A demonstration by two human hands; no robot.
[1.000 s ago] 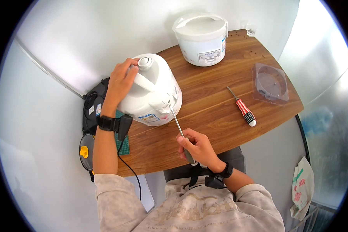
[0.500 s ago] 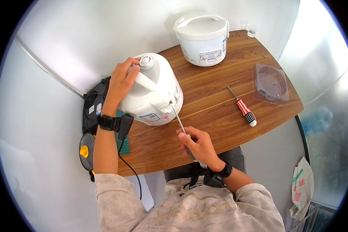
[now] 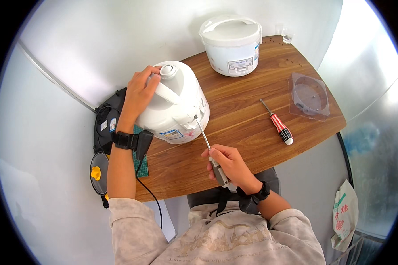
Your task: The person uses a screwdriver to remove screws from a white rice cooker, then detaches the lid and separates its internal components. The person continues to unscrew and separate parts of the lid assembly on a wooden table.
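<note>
A white rice cooker (image 3: 194, 88) stands at the left of the table, with a raised handle and a round vent on its lid. My left hand (image 3: 142, 88) grips its top beside the handle, fingers curled toward the vent. My right hand (image 3: 230, 165) is closed around the grey handle of a screwdriver (image 3: 216, 168). The screwdriver's metal shaft slants up and left, its tip meeting the lid's edge by the hinge or latch part; which of these I cannot tell. Part of the cooker's top is hidden by my left hand.
A second rice cooker (image 3: 232, 48) stands farther back. A screwdriver with a red-striped handle (image 3: 279, 126) lies right of centre, beside a clear plastic tray (image 3: 311, 97). A small clear cup (image 3: 287, 36) and scattered screws sit at the far right corner. A green cutting mat (image 3: 142, 165) shows under my left arm.
My right hand has rolled and its fingers have shifted on the screwdriver, so more of the grey handle shows. The tip stays at the same spot. My left hand has not moved.
</note>
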